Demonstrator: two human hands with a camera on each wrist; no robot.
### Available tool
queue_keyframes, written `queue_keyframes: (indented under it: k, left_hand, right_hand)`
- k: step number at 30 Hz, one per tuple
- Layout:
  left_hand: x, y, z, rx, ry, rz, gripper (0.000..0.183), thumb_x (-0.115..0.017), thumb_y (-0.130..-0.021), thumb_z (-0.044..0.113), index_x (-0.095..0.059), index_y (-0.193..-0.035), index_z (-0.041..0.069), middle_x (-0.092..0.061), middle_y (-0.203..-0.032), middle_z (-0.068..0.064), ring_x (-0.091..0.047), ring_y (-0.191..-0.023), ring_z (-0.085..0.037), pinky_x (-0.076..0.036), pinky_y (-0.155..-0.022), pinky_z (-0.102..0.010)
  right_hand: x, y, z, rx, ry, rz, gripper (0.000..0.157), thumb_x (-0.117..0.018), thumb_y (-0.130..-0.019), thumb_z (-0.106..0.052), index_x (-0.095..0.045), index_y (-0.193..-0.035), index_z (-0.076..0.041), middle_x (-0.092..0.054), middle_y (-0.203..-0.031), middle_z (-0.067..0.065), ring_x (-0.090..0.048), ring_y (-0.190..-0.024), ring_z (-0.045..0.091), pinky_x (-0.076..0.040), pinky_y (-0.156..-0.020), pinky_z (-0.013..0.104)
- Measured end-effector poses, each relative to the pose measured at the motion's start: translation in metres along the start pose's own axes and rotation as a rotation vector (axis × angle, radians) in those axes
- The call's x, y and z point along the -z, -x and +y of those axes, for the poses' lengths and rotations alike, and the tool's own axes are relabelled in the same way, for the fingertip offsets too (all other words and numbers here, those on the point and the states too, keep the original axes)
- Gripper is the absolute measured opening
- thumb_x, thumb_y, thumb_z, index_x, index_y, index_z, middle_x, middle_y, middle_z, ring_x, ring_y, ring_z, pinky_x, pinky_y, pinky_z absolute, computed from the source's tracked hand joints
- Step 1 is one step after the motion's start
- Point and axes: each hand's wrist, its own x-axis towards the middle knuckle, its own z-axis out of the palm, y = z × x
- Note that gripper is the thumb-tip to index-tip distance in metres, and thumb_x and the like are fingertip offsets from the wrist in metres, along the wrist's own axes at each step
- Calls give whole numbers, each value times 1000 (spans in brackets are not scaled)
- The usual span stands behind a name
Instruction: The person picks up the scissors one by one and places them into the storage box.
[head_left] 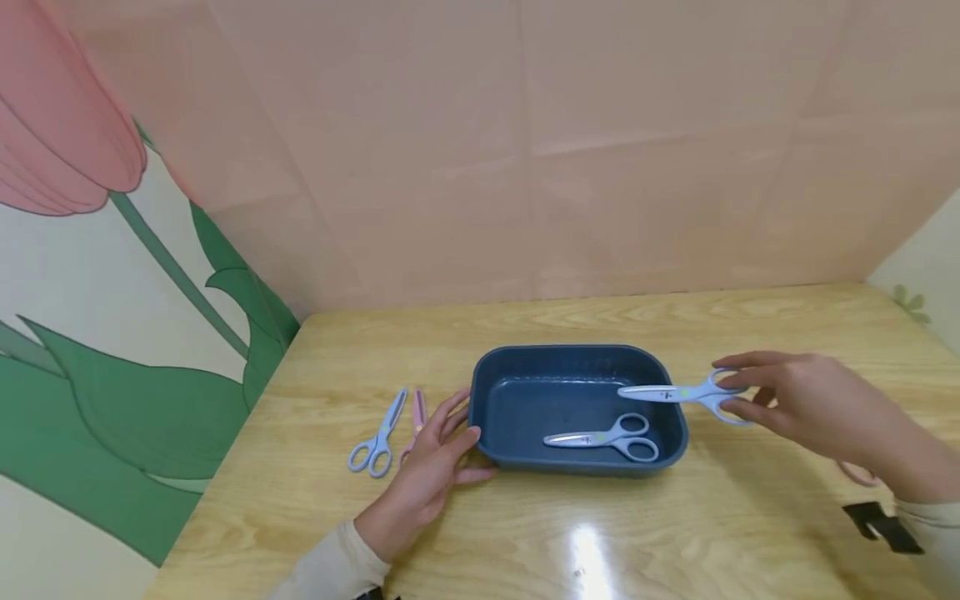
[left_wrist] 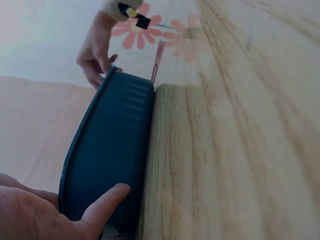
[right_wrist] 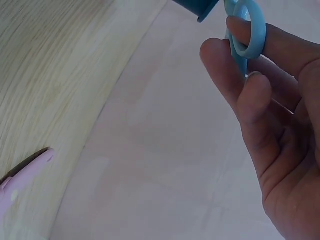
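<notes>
A dark blue plastic tub [head_left: 577, 468] stands on the table. My right hand [head_left: 806, 404] pinches light blue scissors [head_left: 684, 393] by their finger loops. Their blades point left and overlap the tub's right end. Inside the tub lies a second pair of light blue scissors [head_left: 600, 437], blades to the left. My left hand [head_left: 427, 475] holds the tub's left end, with fingertips at the rim and one finger along its outer wall [left_wrist: 110, 145]. Left of that hand are blue-handled scissors [head_left: 380, 437] and pink scissors [head_left: 418, 408], the pink pair partly hidden by the hand.
Under the right forearm a pink loop [head_left: 858, 473] shows; the right wrist view has pink scissors [right_wrist: 20, 182] on the wooden table [head_left: 525, 533]. A pinkish covering [head_left: 525, 167] rises along the table's back edge. A tulip-painted panel [head_left: 135, 333] stands at the left.
</notes>
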Motion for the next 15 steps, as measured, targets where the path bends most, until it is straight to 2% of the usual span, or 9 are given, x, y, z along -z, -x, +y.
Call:
queue_keyframes:
  k: [8,15]
  left_hand:
    - [1,1,-2,-7,10,-3,60,-51,-103,10,-27,-157,19,-23,-164,-17,-49,-135,-42,-56,-87,-59]
    - [1,0,-2,-10,12,-7,60,-51,-103,10,-27,-157,19,-23,-164,-16,-51,-133,-42,-56,-87,-58]
  right_hand:
    - [3,-10,-7,24,-12,-9,52,-87,-72,-19,-68,-119,-11,-78,-91,-7,-60,-65,-12,-47,-51,17]
    - [12,-26,-23,9,-17,-15,51,-87,-73,-19,-69,-120,-12,-78,-92,-8,-61,-64,-10,-47,-51,18]
